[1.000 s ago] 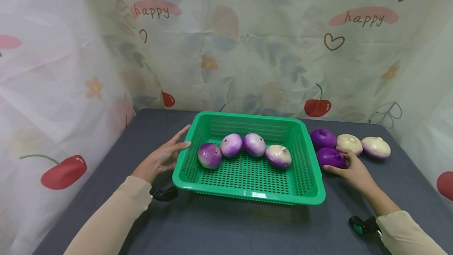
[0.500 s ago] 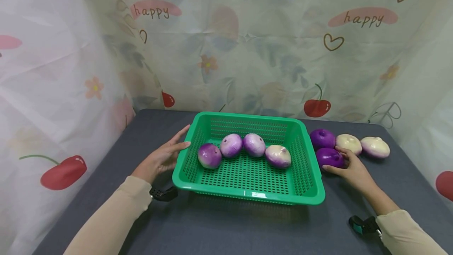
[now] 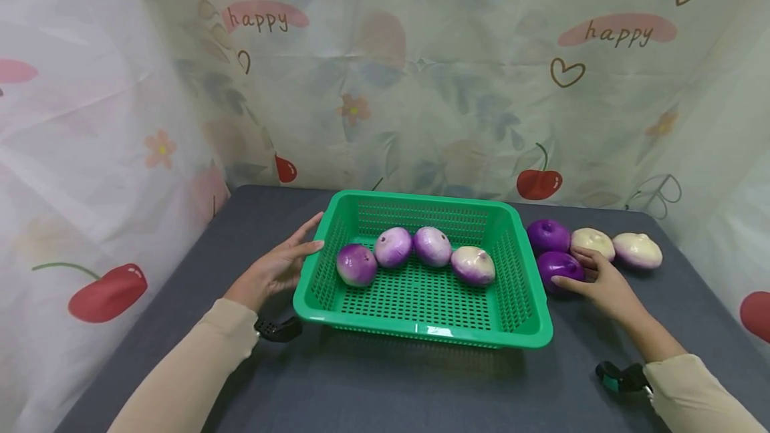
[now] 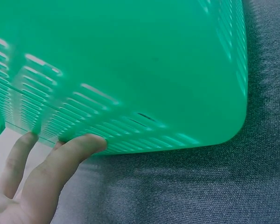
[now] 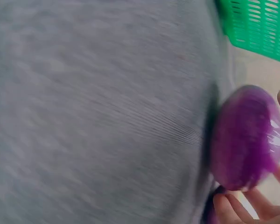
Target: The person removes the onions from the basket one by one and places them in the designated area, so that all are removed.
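A green plastic basket (image 3: 421,326) stands mid-table, holding several white-and-purple, turnip-like vegetables (image 3: 394,247). My left hand (image 3: 271,269) rests against the basket's left side, fingers extended and thumb at the rim. The left wrist view shows fingertips (image 4: 95,142) against its slotted wall. Right of the basket, a glossy dark purple, round vegetable (image 3: 558,268) lies on the table. My right hand (image 3: 604,286) is beside it, thumb and fingers spread loosely around its right side. In the right wrist view, fingers (image 5: 224,205) are close around this purple vegetable (image 5: 247,140); contact is unclear.
Behind the near purple vegetable sits another dark purple one (image 3: 549,236). Two whitish ones (image 3: 592,244) continue that row to the right. A dark grey cloth (image 3: 385,379) covers the table; a printed curtain (image 3: 421,119) hangs behind it.
My right hand has drawn back slightly to the right from the dark purple vegetable, showing more of it. My left hand and the basket have not visibly moved.
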`<action>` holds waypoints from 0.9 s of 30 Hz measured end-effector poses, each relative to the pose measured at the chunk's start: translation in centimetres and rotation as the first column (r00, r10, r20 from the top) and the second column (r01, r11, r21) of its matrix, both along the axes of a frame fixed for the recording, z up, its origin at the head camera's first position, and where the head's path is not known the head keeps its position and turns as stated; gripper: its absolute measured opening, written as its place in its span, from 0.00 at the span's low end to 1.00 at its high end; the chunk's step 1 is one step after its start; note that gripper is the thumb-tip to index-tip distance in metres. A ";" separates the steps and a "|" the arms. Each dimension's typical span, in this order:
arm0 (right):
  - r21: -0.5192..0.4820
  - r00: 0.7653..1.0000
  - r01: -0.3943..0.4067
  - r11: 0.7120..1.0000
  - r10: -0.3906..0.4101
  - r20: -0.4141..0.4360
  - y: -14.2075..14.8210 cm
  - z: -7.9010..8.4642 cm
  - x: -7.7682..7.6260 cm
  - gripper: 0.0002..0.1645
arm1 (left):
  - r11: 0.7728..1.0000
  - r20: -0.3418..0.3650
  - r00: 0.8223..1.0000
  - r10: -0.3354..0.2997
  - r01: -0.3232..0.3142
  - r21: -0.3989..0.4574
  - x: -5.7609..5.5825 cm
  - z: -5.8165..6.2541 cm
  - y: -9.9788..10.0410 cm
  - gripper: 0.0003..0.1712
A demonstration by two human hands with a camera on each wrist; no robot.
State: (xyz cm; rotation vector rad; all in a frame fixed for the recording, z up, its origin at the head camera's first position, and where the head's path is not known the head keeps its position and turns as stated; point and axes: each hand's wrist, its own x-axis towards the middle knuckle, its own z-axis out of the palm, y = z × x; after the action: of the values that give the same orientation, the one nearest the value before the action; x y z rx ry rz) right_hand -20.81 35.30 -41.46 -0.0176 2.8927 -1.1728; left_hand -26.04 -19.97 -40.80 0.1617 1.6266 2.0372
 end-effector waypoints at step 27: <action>-0.251 0.947 -0.282 0.926 0.225 -0.230 -11.4 12.9 -4.1 0.35 | 1.000 -0.020 1.000 -0.017 0.017 0.001 -0.1 -0.1 0.0 0.40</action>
State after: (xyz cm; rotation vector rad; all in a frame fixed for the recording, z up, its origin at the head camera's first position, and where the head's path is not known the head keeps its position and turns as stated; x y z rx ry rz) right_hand -24.92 23.88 -28.52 -0.5282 2.7358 -1.5937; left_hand -26.14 -19.93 -40.86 0.1969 1.6301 2.0300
